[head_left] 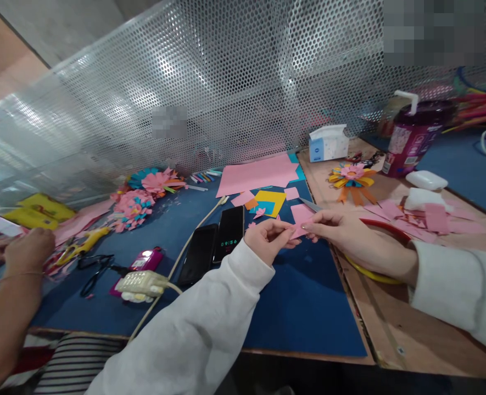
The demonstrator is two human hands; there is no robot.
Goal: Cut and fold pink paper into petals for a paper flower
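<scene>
A small piece of pink paper [299, 231] is pinched between my two hands above the blue table top. My left hand [268, 239] grips its left side with thumb and fingertips, while my right hand [350, 238] holds the right side. Beneath and behind my right hand lie scissors [379, 278] with red and yellow handles, their blade tip showing near the pink squares. Just beyond my hands are a yellow paper sheet [276, 202], a blue paper piece [262, 208] and a small folded pink paper shape [260, 213].
Two phones [199, 253] and a power strip [141, 284] with its cable lie left. Paper flowers [133, 208] stand further back. A purple cup [411, 140], tissue pack [329, 144] and pink scraps [428, 222] are right. Another person's hands [31, 249] work at far left. A perforated metal screen [226, 71] stands behind.
</scene>
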